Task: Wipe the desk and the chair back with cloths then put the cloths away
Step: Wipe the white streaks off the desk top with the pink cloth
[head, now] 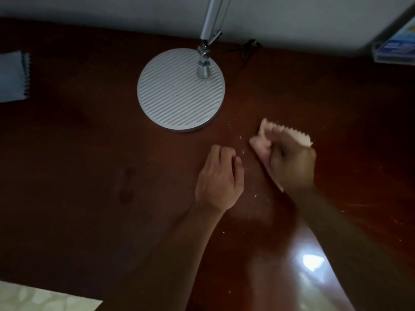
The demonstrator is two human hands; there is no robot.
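Pink cloth point(262, 145) bunched in right hand point(292, 167), fingers curled round it, down on desk point(89, 176); zigzag edge sticks out past knuckles. Likely soft, light, limp: best held wadded, mid-cloth. Left hand point(219, 178) just beside grip, loosely curled, holding nothing. Crumbs point(241, 138) between.

desk point(89, 153): glossy wood | lamp base point(179, 90): ribbed matt metal | cloth point(260, 144): soft fabric

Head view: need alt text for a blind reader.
The right hand grips a crumpled pink cloth on a dark wooden desk, with pale crumbs scattered beside it. The left hand rests loosely curled next to it, holding nothing. A round ribbed lamp base stands behind; a blue cloth lies at the left edge.
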